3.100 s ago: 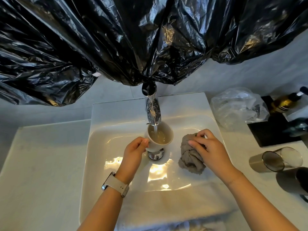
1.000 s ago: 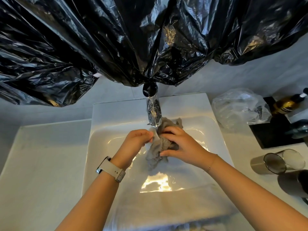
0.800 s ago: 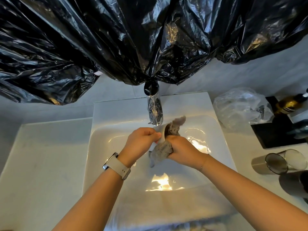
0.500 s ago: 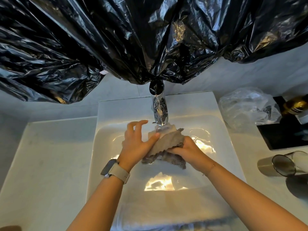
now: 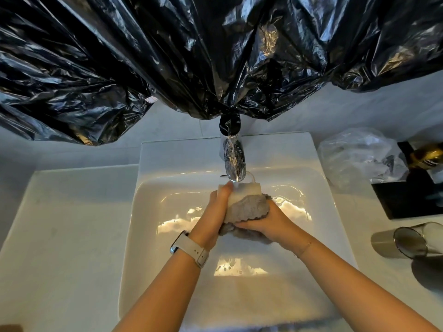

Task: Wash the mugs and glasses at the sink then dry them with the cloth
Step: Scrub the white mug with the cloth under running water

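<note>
A white mug [image 5: 244, 194] is held over the white sink [image 5: 167, 212], just under the chrome tap [image 5: 233, 161]. My left hand [image 5: 215, 212] grips the mug's left side. My right hand [image 5: 266, 221] presses a grey cloth [image 5: 247, 209] against the mug's near side and underside. The cloth hides most of the mug. A clear glass [image 5: 412, 240] lies on its side on the counter at the right.
Black plastic sheeting [image 5: 191, 56] hangs over the back wall above the tap. A crumpled clear bag [image 5: 359, 154], a black tray [image 5: 412, 200] and a gold-capped bottle [image 5: 429, 158] stand at the right. White counter [image 5: 60, 224] spreads to the left.
The mug was filling under the tap with the cloth apart from it. Both hands have since brought cloth and mug together, and the cloth now wraps the mug's outside.
</note>
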Motion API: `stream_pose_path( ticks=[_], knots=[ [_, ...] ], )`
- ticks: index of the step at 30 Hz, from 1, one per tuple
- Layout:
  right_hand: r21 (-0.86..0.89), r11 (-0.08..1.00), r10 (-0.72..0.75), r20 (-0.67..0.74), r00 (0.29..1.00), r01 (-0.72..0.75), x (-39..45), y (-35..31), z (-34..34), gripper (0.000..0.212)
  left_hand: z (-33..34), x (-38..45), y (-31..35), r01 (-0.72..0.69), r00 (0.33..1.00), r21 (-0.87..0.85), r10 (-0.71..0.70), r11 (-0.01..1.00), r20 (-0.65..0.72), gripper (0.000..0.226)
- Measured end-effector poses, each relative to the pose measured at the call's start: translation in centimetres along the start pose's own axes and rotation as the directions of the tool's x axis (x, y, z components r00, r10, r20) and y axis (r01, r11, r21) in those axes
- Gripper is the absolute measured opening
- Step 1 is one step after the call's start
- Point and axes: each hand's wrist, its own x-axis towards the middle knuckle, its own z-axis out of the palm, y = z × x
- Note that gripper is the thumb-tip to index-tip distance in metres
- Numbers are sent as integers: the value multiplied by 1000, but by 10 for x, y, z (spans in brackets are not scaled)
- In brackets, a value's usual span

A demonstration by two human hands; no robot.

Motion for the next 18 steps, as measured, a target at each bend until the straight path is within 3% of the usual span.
stream_pose_path(
  ticks=[3, 5, 7, 10, 12, 15, 18],
  knots=[
    [245, 967, 67, 13, 998, -68, 5, -5, -1, 17, 8, -1, -13, -73, 993, 17, 75, 997, -86, 63],
    [510, 832, 154, 168, 974, -219, 8, -11, -4, 16, 7, 0, -27, -165, 977, 61, 171, 984, -127, 59],
    [615, 729, 192, 238, 952, -301, 10, -15, -3, 19, 4, 7, -36, -189, 970, 105, 202, 976, -134, 38],
    [515, 843, 131, 88, 987, -158, 9, -10, 7, 21, 2, 21, -30, -74, 985, 7, 74, 997, -155, 37],
    [325, 945, 42, -21, 999, -33, 3, -8, 11, 14, -3, 21, -26, -29, 998, -101, 23, 994, -63, 46],
    [-19, 999, -40, 78, 996, 42, -2, -10, 8, 16, -17, 9, -17, 173, 975, -230, -133, 958, 180, 59],
    [-59, 998, 1, 123, 992, 7, -3, -9, 6, 23, -16, 5, -18, 265, 955, -268, -212, 926, 209, 62]
  ],
)
